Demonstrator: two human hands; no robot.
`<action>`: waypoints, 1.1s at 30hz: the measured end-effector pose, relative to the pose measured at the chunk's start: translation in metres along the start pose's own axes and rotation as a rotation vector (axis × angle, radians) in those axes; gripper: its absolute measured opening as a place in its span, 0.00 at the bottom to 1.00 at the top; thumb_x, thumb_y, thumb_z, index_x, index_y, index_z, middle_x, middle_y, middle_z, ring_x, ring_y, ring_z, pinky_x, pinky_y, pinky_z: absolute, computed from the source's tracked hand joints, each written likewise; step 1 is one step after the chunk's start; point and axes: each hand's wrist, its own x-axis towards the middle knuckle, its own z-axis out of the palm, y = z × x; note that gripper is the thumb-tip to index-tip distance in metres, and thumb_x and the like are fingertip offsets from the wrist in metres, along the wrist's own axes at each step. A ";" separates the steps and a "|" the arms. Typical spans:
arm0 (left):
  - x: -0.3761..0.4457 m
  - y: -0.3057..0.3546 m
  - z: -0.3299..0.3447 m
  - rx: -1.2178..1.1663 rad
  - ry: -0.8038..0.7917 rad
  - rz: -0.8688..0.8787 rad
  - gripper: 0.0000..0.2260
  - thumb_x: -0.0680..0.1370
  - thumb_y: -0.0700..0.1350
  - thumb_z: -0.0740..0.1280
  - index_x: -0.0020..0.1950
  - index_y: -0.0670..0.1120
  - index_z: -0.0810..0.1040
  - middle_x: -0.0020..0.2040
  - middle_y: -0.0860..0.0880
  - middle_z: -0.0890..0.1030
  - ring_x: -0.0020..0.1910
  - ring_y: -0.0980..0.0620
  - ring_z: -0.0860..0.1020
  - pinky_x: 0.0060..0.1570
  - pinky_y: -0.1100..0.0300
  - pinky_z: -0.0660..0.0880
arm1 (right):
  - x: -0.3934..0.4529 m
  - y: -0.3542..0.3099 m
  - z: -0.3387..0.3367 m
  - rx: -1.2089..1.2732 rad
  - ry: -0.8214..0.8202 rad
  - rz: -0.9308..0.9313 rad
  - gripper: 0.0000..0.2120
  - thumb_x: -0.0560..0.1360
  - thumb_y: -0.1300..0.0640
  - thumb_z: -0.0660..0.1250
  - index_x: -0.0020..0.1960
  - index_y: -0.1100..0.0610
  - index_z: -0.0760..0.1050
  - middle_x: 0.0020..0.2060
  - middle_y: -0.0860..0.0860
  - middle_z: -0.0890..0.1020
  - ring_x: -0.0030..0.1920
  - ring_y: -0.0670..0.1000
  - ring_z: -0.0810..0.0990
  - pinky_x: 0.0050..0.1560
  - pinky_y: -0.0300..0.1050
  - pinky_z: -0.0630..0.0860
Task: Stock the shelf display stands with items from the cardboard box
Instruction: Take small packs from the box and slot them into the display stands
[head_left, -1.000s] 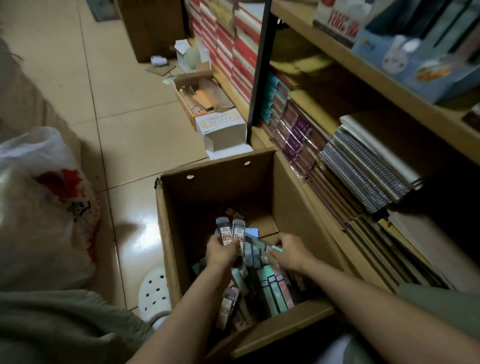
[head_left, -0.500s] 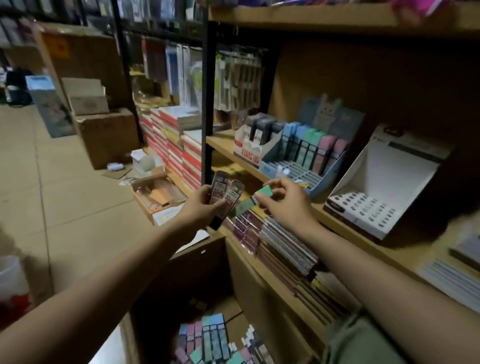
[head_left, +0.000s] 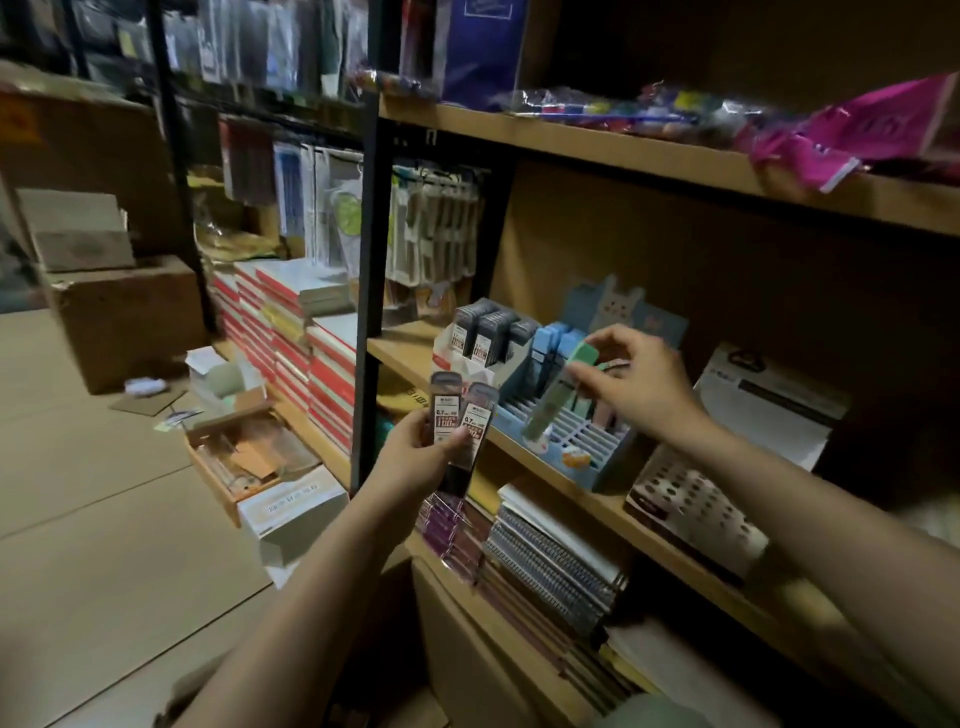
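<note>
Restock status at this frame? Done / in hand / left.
Done: the white stand already holds dark cases, and the blue stand has blue cases in its back rows.
In hand: the right hand lowers a green case toward the blue stand; the left hand holds two dark cases.
Left: the blue stand's front slots and the dotted stand look empty. The box isn't clearly visible.
</note>
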 end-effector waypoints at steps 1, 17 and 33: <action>0.004 0.003 0.000 -0.006 0.006 0.005 0.14 0.79 0.41 0.67 0.64 0.46 0.74 0.54 0.46 0.83 0.52 0.47 0.82 0.55 0.45 0.78 | 0.009 0.002 -0.008 -0.053 0.032 -0.008 0.10 0.71 0.53 0.75 0.50 0.47 0.77 0.42 0.43 0.82 0.41 0.39 0.80 0.36 0.29 0.75; 0.042 -0.017 0.008 -0.065 -0.006 -0.014 0.11 0.78 0.42 0.67 0.60 0.50 0.75 0.52 0.49 0.83 0.45 0.53 0.84 0.35 0.62 0.79 | 0.056 0.034 0.016 -0.430 0.047 -0.136 0.08 0.72 0.58 0.75 0.50 0.58 0.80 0.42 0.51 0.82 0.41 0.48 0.80 0.41 0.41 0.78; 0.049 -0.017 0.016 -0.152 -0.088 -0.058 0.14 0.77 0.42 0.68 0.63 0.48 0.75 0.53 0.47 0.83 0.50 0.48 0.83 0.46 0.52 0.80 | 0.058 0.032 0.031 -0.666 0.066 -0.160 0.18 0.72 0.50 0.74 0.58 0.58 0.79 0.50 0.54 0.77 0.49 0.56 0.79 0.46 0.47 0.76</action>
